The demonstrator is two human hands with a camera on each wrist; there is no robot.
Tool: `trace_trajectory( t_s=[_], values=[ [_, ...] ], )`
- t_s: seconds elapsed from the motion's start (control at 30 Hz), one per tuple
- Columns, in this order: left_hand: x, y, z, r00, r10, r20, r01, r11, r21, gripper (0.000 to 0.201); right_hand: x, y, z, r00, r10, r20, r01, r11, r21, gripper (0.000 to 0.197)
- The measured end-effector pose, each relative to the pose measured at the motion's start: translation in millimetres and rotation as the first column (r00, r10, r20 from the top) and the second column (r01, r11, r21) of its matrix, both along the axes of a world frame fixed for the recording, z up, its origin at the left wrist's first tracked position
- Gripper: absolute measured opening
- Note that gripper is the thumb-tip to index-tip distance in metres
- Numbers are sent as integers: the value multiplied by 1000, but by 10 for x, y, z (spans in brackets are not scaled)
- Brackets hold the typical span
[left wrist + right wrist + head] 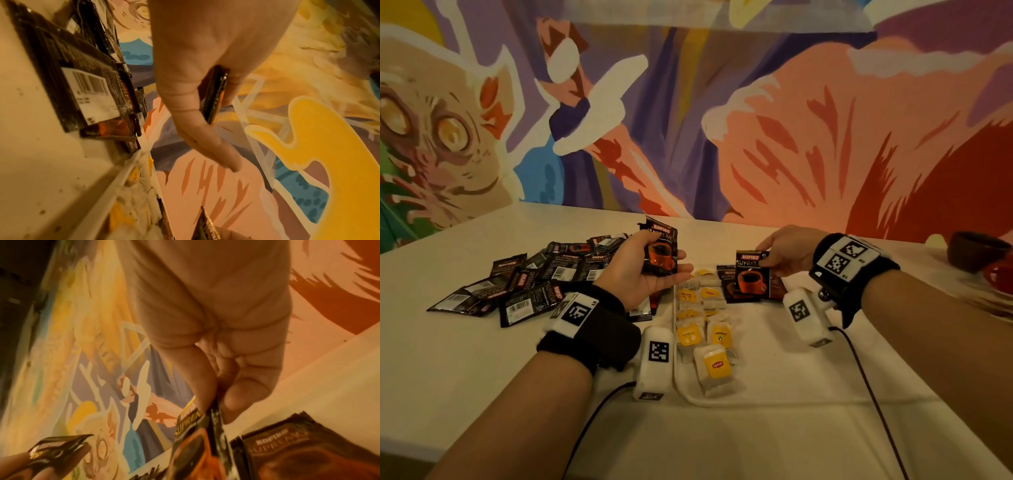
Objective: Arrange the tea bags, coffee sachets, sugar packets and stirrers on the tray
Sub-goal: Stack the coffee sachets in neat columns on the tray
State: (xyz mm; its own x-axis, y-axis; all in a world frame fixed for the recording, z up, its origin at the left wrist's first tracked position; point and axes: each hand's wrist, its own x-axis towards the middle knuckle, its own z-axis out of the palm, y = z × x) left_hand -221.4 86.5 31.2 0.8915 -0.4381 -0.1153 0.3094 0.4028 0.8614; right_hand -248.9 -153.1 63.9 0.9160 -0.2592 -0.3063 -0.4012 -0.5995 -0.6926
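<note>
A white tray lies on the table between my arms, with several yellow-tagged tea bags in its left column. Two black coffee sachets lie at its far end. My left hand hovers palm-up left of the tray and holds one black coffee sachet between thumb and fingers; the left wrist view shows this sachet edge-on. My right hand pinches the top corner of another coffee sachet above the tray's far end; the same sachet appears in the right wrist view.
A loose pile of black coffee sachets covers the table to the left of the tray. A dark bowl and a red dish stand at the far right. A painted wall rises right behind the table. Cables trail from both wrist cameras.
</note>
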Motion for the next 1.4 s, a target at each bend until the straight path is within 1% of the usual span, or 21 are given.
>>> trace_trajectory(
  t_s=[0.03, 0.07, 0.13, 0.27, 0.37, 0.4, 0.43, 0.53, 0.6, 0.67, 0.7, 0.73, 0.8, 0.87, 0.93, 1.0, 1.03, 1.1, 1.2, 1.33, 1.4],
  values=[
    [0, -6, -5, 1000, -7, 6, 7, 1000, 24, 26, 20, -2, -34, 999, 12, -40, -12, 1000, -2, 18],
    [-3, -10, -7, 1000, -15, 17, 14, 999, 52, 26, 53, -1, -76, 999, 5, -38, -5, 1000, 9, 19],
    [-6, -16, -15, 999, -24, 44, 20, 995, 101, 25, 136, -1, -153, 1000, -10, 9, 10, 1000, 5, 19],
    [24, -12, -32, 999, 10, 41, -16, 989, 146, 22, 219, 39, -229, 1000, -19, 17, 21, 993, -120, 13],
    [50, -14, -28, 998, 23, 56, -33, 984, 173, 22, 212, 49, -198, 998, -32, 51, 39, 989, -141, 34],
    [49, -18, -26, 997, 18, 70, -30, 984, 178, 20, 212, 46, -179, 997, -36, 68, 44, 990, -133, 37],
    [50, -22, -30, 996, 10, 84, -25, 982, 185, 19, 200, 57, -153, 995, -42, 90, 53, 991, -123, 37],
    [39, -35, -39, 992, -24, 125, -2, 980, 199, 25, 118, 196, -59, 974, -74, 213, 82, 996, -26, 17],
    [27, -42, -47, 987, -37, 155, 3, 977, 213, 28, 45, 352, -2, 962, -65, 264, 43, 995, 86, 8],
    [12, -48, -53, 982, -44, 184, 0, 972, 234, 26, -29, 514, 46, 973, -11, 229, -36, 979, 201, 23],
    [5, -51, -58, 978, -49, 201, -2, 970, 245, 24, -54, 590, 64, 979, 21, 202, -74, 964, 255, 26],
    [-1, -51, -65, 974, -54, 219, -4, 967, 254, 22, -74, 660, 78, 980, 51, 195, -110, 946, 306, 23],
    [0, -52, -75, 968, -62, 244, -4, 965, 261, 19, -89, 771, 87, 970, 78, 231, -168, 901, 401, 11],
    [-12, -51, -64, 969, -56, 240, 0, 974, 227, 16, -90, 822, 85, 957, 30, 288, -166, 871, 462, 13],
    [-28, -55, -31, 982, -27, 188, 3, 992, 126, 21, -98, 825, 89, 939, -23, 343, -164, 847, 505, 11],
    [-30, -56, -3, 997, 0, 78, -1, 1000, 6, 30, -111, 799, 92, 923, -32, 384, -206, 801, 562, 18],
    [-30, -54, 3, 1000, -3, 28, 3, 1000, -24, 31, -115, 781, 88, 917, -22, 397, -234, 777, 584, 19],
    [-43, -51, 6, 997, -74, -19, 74, 997, 9, 29, -117, 749, 68, 911, -7, 413, -270, 747, 608, 20],
    [-65, -62, -11, 979, -197, -51, 199, 979, 50, 31, -119, 721, 33, 908, -4, 419, -284, 728, 623, 21],
    [-92, -47, 1, 971, -238, -11, 238, 970, 49, 29, -119, 702, -6, 908, 12, 419, -298, 721, 625, 29],
    [-96, -38, 3, 972, -232, 34, 229, 971, 67, 21, -127, 703, -7, 909, 15, 415, -297, 722, 625, 34]
  ],
)
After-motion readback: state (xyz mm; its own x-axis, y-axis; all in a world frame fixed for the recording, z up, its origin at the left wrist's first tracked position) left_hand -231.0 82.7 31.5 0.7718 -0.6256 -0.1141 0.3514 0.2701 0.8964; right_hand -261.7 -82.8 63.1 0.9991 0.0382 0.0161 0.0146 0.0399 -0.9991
